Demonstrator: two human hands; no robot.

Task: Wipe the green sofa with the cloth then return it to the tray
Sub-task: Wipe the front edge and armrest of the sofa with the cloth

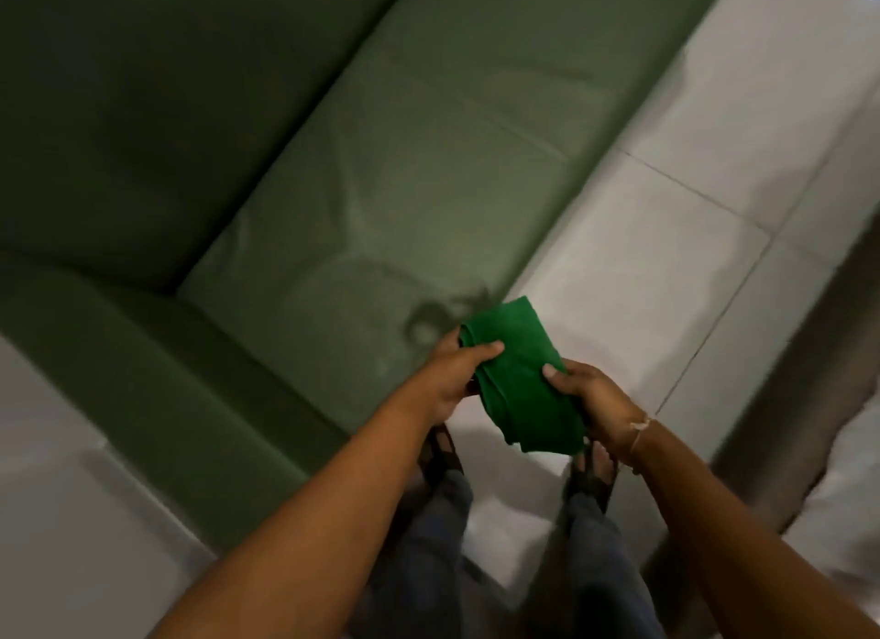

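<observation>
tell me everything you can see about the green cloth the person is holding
The green cloth is bright green, soft-looking fabric, folded into a thick oblong with layered edges showing. It is held in the air by both hands: the left hand grips its left edge, the right hand its right side. It hangs over the sofa's front edge, not touching it.

A folded bright green cloth is held in the air just beside the olive-green sofa's seat edge.
</observation>
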